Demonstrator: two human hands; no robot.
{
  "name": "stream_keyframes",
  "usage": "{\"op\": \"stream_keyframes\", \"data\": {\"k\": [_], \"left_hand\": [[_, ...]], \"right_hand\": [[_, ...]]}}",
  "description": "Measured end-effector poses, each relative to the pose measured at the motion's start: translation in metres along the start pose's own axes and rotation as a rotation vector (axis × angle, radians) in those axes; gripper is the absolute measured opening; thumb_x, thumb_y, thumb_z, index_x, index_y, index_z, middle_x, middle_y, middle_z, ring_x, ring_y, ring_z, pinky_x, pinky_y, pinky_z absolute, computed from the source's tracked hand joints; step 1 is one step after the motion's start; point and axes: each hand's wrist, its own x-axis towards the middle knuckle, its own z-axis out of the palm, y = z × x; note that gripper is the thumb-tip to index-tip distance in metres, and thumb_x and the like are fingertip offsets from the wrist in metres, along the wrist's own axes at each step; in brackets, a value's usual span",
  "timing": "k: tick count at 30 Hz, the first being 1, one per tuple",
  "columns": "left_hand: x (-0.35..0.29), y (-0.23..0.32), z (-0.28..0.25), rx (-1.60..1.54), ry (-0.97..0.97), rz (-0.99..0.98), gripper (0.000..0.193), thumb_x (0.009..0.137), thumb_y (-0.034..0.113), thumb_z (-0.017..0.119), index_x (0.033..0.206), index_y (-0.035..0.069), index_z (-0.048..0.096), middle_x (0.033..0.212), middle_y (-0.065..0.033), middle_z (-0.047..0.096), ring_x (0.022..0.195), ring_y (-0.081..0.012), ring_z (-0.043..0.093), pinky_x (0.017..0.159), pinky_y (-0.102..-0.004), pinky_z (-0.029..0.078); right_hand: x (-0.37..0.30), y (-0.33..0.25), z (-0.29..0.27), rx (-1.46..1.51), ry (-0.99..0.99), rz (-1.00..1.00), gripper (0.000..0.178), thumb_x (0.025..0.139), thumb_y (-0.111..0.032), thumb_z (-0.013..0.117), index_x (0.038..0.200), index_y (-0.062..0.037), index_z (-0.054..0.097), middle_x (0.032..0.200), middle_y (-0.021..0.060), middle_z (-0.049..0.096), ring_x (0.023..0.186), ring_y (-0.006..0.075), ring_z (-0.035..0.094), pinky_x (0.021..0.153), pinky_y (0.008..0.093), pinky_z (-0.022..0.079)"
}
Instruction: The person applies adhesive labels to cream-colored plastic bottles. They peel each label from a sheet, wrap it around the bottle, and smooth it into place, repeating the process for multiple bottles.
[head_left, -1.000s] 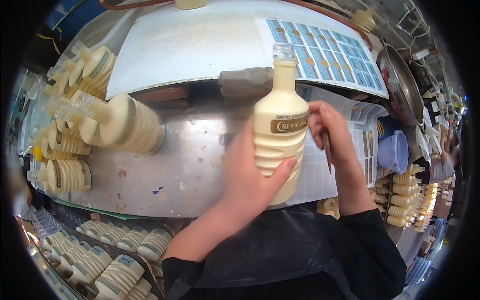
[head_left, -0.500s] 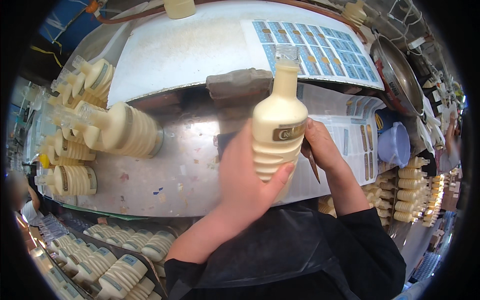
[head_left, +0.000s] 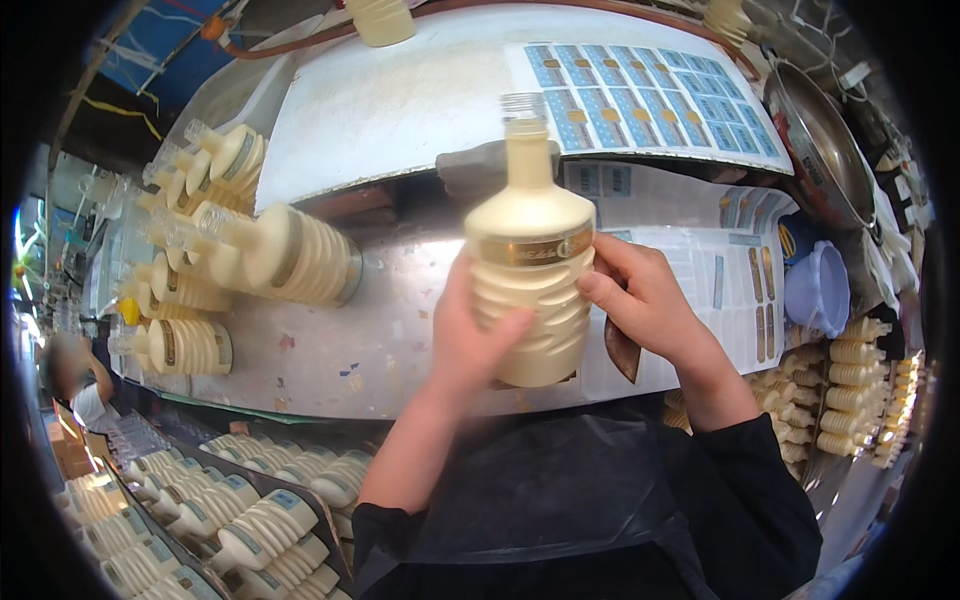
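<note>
A cream-coloured bottle [head_left: 530, 320] with wavy ridges and a clear threaded neck stands roughly upright in front of me, over the metal table. My left hand [head_left: 462, 335] is wrapped round its lower left side, thumb across the front. Around its shoulder runs a gold-brown label band [head_left: 525, 250]. At the band's right end are the thumb and fingertips of my right hand [head_left: 645, 295]. Below that palm sticks out a brown, pointed, blade-like tool [head_left: 621, 352]; its upper part is hidden by my hand.
Label sheets [head_left: 640, 100] lie on a raised white board [head_left: 390, 110]. Strips rest on a pale sheet [head_left: 690, 320] at right, near a purple bucket [head_left: 815, 290] and metal pan [head_left: 820, 140]. Bottles lie at left [head_left: 300, 255] and in a crate [head_left: 265, 525]. A grey block [head_left: 465, 170] sits behind.
The bottle has turned so its label's lettering sits farther right. It has moved slightly left and down in view, and my right fingers have shifted to the band's edge.
</note>
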Motion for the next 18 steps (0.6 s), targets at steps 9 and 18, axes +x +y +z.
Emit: {"op": "stream_keyframes", "data": {"k": [9,18], "left_hand": [[0.012,-0.001,0.002,-0.347,-0.059,-0.043,0.086,0.081,0.036,0.075,0.149,-0.001,0.036,0.141,-0.0186,0.055,0.125,-0.0317,0.061,0.104,-0.0456,0.053],[0.015,-0.005,0.001,-0.388,-0.101,-0.058,0.086,0.082,0.037,0.073,0.149,-0.003,0.036,0.142,-0.0201,0.054,0.125,-0.0324,0.061,0.106,-0.0460,0.051]], "right_hand": [[0.000,-0.027,0.010,-0.294,0.144,-0.140,0.036,0.094,-0.036,0.065,0.102,-0.0012,0.064,0.087,0.0201,0.070,0.080,0.0395,0.069,0.070,0.0473,0.054],[0.000,-0.018,0.017,-0.276,0.198,-0.166,0.039,0.094,-0.040,0.065,0.098,-0.0007,0.063,0.085,0.0192,0.070,0.080,0.0379,0.070,0.070,0.0465,0.054]]}}
